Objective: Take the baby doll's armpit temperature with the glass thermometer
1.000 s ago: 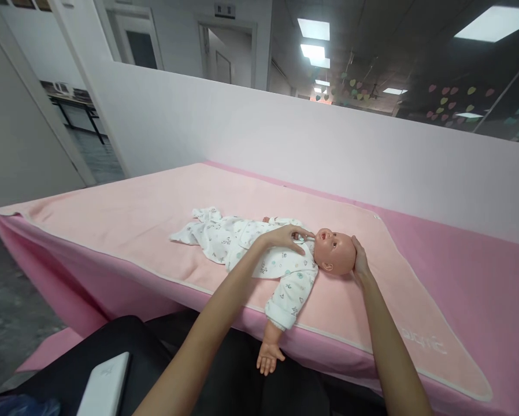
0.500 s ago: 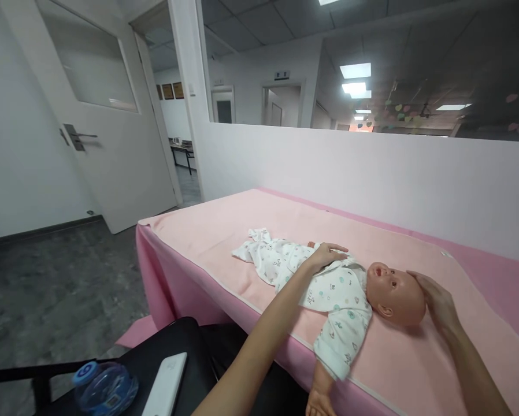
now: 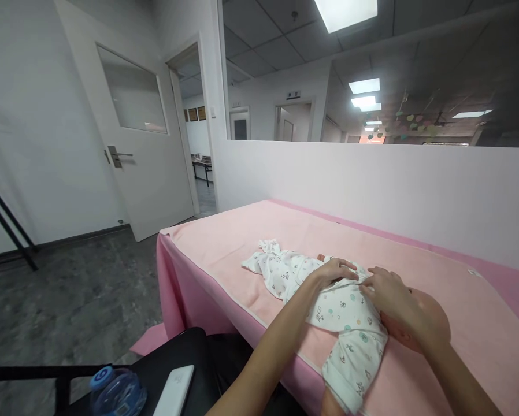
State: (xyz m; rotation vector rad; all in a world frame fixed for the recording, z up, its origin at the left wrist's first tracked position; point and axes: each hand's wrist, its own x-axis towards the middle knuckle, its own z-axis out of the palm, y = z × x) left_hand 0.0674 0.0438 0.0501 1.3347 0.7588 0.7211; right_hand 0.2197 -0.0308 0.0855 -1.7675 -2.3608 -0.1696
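Observation:
A baby doll [image 3: 433, 309] lies on its back on the pink-covered table, its head to the right. It wears a white printed baby shirt [image 3: 350, 306], and white printed cloth wraps its legs [image 3: 281, 274]. My left hand [image 3: 335, 271] rests on the doll's chest with its fingers stretched over the shirt. Beside it, my right hand [image 3: 387, 292] reaches across the doll's face to the shirt's neckline, thumb and fingers apart. Most of the face is hidden behind that hand and wrist. One sleeved doll arm [image 3: 355, 370] hangs over the table's near edge.
The table [image 3: 225, 237] bears a pink blanket and stands against a white wall with a window. At the lower left, a blue-capped bottle [image 3: 118, 393] and a white flat device [image 3: 175, 390] rest on a black chair [image 3: 199, 352]. A door [image 3: 151, 167] stands at the left.
My right hand has moved left from the top of the doll's head to the shirt's neckline. My left hand remains on the chest. The view has shifted a little.

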